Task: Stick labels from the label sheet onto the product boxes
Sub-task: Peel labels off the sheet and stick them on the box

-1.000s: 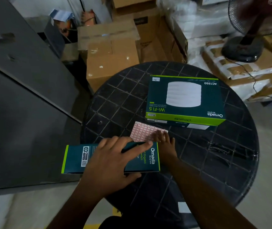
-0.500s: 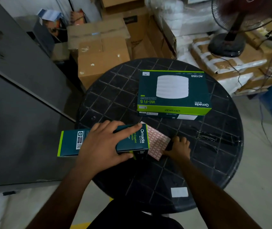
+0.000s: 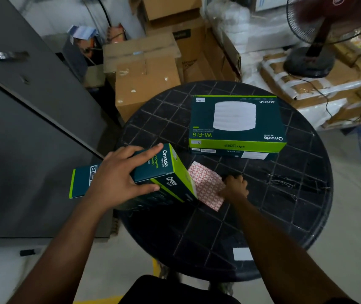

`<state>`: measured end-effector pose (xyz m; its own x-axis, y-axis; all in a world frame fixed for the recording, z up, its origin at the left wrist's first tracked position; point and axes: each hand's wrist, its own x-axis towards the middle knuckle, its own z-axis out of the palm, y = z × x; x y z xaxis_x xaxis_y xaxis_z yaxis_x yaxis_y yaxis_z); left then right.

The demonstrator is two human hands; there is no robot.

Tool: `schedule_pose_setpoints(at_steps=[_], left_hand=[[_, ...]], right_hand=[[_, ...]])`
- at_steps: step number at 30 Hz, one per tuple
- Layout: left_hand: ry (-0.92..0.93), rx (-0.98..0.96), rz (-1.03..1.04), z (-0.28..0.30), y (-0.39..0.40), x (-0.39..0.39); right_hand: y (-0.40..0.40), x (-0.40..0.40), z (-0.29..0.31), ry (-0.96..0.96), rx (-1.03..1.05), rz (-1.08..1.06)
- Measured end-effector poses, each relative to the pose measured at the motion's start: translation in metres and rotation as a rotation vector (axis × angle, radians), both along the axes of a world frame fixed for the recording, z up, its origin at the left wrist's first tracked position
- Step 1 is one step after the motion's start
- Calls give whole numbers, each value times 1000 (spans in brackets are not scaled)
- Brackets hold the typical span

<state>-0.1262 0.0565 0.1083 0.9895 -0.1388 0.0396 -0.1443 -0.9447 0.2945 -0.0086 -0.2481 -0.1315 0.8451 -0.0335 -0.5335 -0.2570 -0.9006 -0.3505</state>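
The left hand (image 3: 118,178) grips a long dark-green switch box (image 3: 166,172) from above, fingers spread over its top face and thumb curled against its near side; the box is tilted, its right end over the table's left edge and its left end out past that edge. The right hand (image 3: 234,187) rests on the right edge of the label sheet (image 3: 206,185), fingers curled down onto the paper; whether they pinch a label cannot be told. The sheet, one only, is white with rows of red-bordered labels and lies flat near the table's middle, its left edge tucked under the tilted box. There are two product boxes: the held one and a larger flat Wi-Fi box (image 3: 236,123) lying toward the far edge, well apart from both hands. All this sits on a round black table (image 3: 285,205) with a grid pattern; one small white rectangle (image 3: 242,253) lies near its near edge. Beyond the far edge stand brown cardboard cartons (image 3: 144,71) and wrapped bundles, a standing fan (image 3: 320,40) at the far right, and a grey cabinet (image 3: 26,119) on the left.
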Motion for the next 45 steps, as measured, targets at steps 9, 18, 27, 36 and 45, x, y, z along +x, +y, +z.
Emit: schedule_pose_setpoints(at_steps=[9,18,27,36,45], left_hand=[[71,-42,-105,0,-22,25],[-82,-36,-145,-14,-80,54],[53,-1098,-48,7,-55,46],[107,-1142,39,4,-56,39],[45,-1119,97,4,-58,38]], right_hand=[[-38,-8,132,-576,600,-137],[-73,-59,323,-756,726,67],[-15,-34,300,-508,674,305],[48,-42,259,-589,597,356],[61,-55,260,-1077,476,317]])
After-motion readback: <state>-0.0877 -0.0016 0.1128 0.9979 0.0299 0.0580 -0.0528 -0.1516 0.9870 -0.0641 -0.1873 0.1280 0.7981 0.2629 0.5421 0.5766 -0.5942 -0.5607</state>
